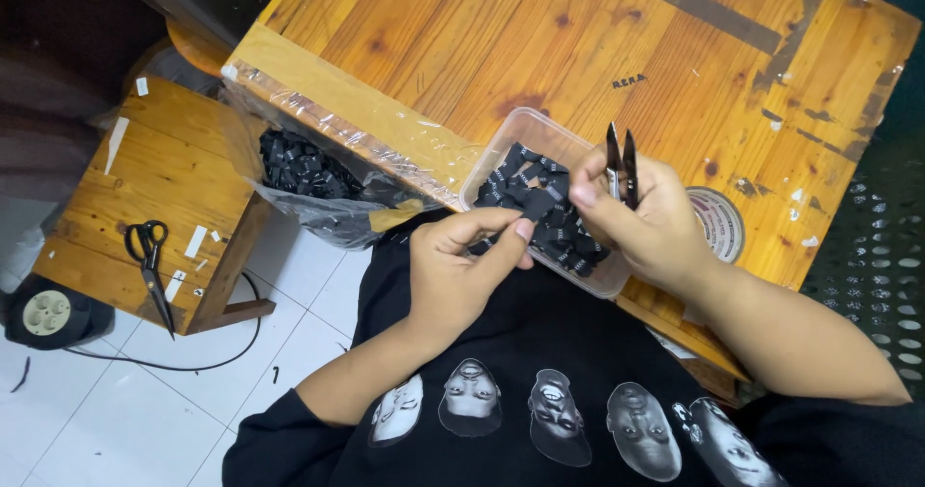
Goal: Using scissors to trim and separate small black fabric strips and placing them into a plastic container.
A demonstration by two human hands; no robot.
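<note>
Our left hand [461, 267] pinches a small black fabric label [536, 204] between thumb and forefinger, just over the clear plastic tub [509, 132] of black labels at the wooden table's [540, 34] near edge. Our right hand [644, 219] closes around black thread snips [621, 164], blades up, and touches that label too

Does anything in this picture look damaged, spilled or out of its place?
Nothing is spilled. The wooden table looks worn: dark strips of old tape residue cross its top, and clear tape wraps its near edge. The black scissors lie alone on the small stool.
</note>
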